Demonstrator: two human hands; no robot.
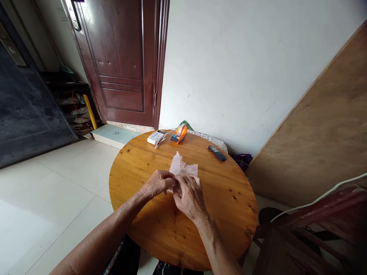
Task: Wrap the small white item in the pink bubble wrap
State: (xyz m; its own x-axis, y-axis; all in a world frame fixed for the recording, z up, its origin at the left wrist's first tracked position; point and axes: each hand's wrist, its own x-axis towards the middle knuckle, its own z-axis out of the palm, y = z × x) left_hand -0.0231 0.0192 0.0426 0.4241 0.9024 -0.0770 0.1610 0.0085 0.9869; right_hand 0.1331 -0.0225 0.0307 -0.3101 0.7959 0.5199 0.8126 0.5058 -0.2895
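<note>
A crumpled sheet of clear, pinkish bubble wrap (187, 169) lies near the middle of the round wooden table, its far corner standing up. At its near edge, my left hand (158, 182) pinches the wrap between thumb and fingers. My right hand (189, 194) is curled over the same edge, close against the left fingertips. Whether anything is wrapped inside is hidden by my fingers.
Toward the back of the wooden table (137, 164) stand a white box-shaped device (156, 137) with a cable and an orange tape dispenser (179, 134). A dark, blurred-out object (217, 153) lies at the back right. A wooden chair (312, 225) is on the right.
</note>
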